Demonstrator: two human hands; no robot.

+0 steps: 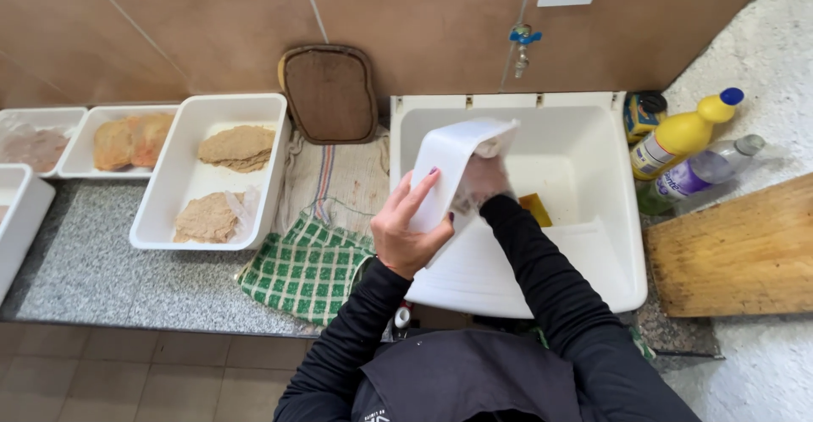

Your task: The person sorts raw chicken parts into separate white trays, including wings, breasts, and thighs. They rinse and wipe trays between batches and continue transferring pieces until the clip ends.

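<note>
Pretty much everything here is white: the white plastic sink [593,147], the white rectangular tray [453,164] being held up over it, and the big white plastic tub [169,181] holding tan breaded cutlets [239,147]. The speckled grey granite table [85,274] carries a green-and-white checked cloth [306,271] and a beige striped towel [339,176]. There's a yellow squeeze bottle with a blue cap [682,134], a dark brown wooden board [330,92] against brown wall tiles [169,24], and black long sleeves [542,274].

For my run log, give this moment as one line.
left hand: holds white tray | right hand: inside tray | place: over white sink
</note>
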